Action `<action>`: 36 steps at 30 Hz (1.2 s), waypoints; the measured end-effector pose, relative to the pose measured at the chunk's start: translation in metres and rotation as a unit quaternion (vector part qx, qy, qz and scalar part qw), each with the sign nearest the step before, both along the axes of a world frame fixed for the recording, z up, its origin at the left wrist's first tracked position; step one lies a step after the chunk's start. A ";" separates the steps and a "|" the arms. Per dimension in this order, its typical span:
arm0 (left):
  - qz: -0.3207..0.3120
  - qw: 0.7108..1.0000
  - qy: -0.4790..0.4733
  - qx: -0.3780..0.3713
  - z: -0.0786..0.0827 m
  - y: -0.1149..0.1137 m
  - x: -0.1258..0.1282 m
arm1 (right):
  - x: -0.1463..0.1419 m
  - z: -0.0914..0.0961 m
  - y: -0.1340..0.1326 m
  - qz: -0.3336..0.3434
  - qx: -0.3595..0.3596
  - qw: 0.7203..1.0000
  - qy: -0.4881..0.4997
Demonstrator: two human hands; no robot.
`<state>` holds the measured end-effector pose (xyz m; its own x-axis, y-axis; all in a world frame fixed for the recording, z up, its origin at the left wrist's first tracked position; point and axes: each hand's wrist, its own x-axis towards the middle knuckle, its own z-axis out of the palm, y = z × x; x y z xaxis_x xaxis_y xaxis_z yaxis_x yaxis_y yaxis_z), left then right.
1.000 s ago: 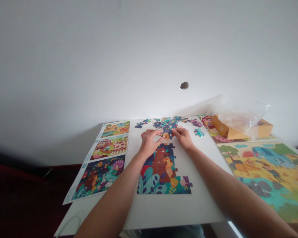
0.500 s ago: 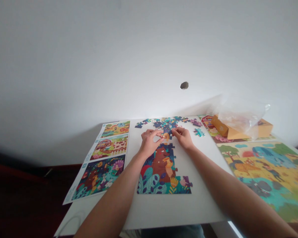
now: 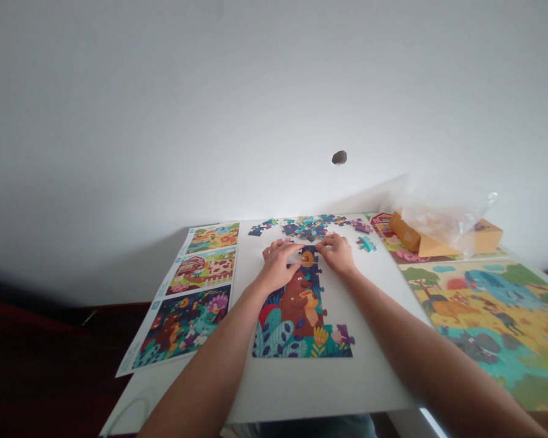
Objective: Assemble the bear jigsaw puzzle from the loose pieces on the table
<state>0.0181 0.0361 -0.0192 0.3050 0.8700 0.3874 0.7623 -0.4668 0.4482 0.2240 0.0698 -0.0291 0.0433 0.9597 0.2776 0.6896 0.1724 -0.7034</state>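
Hands meet at the far end of a half-built picture: seen from the head camera, the left hand [image 3: 277, 263] and the right hand [image 3: 340, 254] close from either side on a small dark-blue cardboard jigsaw piece with a round orange mark [image 3: 307, 260]. The left thumb and outstretched fingers press its near-left edge, while the right hand's curled fingers pinch its right edge. The jigsaw piece lies low against the top edge of the partly assembled cardboard bear puzzle [image 3: 301, 313], a brown bear with a honey pot among blue leaves and flowers, on the white table [image 3: 301, 383].

The step in hand looks like seating this piece into the upper rim. The next move would call for lining up tabs and notches, then firm, even downward pressure without shoving the joined rows below. Whether it is already locked in is too small to tell.

Just beyond the hands lies a scatter of loose blue and purple cardboard pieces [image 3: 308, 228], with a single teal piece [image 3: 366, 244] apart to the right. A printed paper guide sheet with three coloured scenes [image 3: 196, 286] lies to the left. A large finished yellow-and-teal animal puzzle [image 3: 493, 316] lies to the right, with an orange cardboard box [image 3: 432, 246] under a clear plastic bag [image 3: 442, 210] behind it.
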 end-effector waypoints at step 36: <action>-0.004 0.999 0.042 -0.009 0.000 -0.001 -0.001 | -0.005 0.002 -0.006 -0.023 -0.032 0.995 -0.087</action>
<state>0.0172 0.0352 -0.0187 0.3432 0.8741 0.3437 0.7938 -0.4655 0.3914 0.2185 0.0633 -0.0268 0.0452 0.9738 0.2230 0.8079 0.0957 -0.5815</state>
